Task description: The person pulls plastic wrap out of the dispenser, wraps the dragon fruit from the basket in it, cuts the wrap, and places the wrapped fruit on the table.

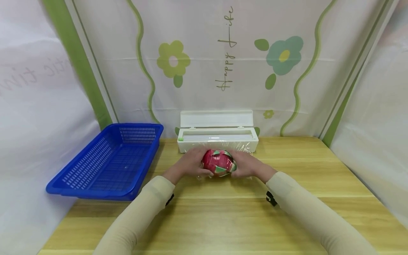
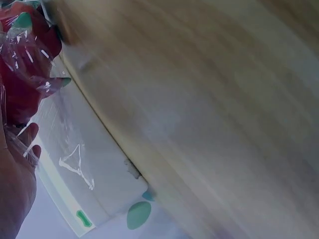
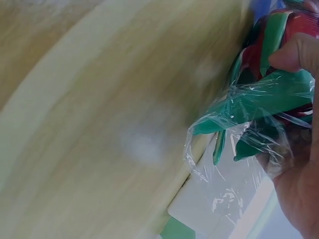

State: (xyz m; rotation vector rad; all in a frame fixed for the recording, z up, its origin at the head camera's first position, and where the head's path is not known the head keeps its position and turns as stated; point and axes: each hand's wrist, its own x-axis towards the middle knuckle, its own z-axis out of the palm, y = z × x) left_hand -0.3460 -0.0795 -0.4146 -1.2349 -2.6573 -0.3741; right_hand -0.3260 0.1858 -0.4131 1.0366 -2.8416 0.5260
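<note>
A: Head view first: what could go wrong?

B: The clear, shiny plastic film (image 1: 240,146) bunches between the long white dispenser box with its lid raised (image 1: 187,146) and the round red dragon fruit with green scales (image 1: 219,162). If the film is joined to the roll (I can't tell), a pull could drag the box.

A: And the grip?

B: The left hand (image 1: 195,163) and right hand (image 1: 246,164) each curl round one side of the fruit, just in front of the box. Off to the left, the blue perforated plastic basket (image 1: 118,163) stands well apart on the pale wooden desk (image 1: 220,219). The box blocks the way forward.

A: Left wrist view?

B: Loose film folds lie by the fingertips; they might cling to the skin and crease. Behind them is the box's front, with a small green plastic tab (image 2: 84,218) at its end.

A: And the right?

B: The thumb presses the fruit, and pointed scales jut out under slack film. A scale tip could tear it, I'd judge, if it's drawn tight. The box end sits close behind.
</note>
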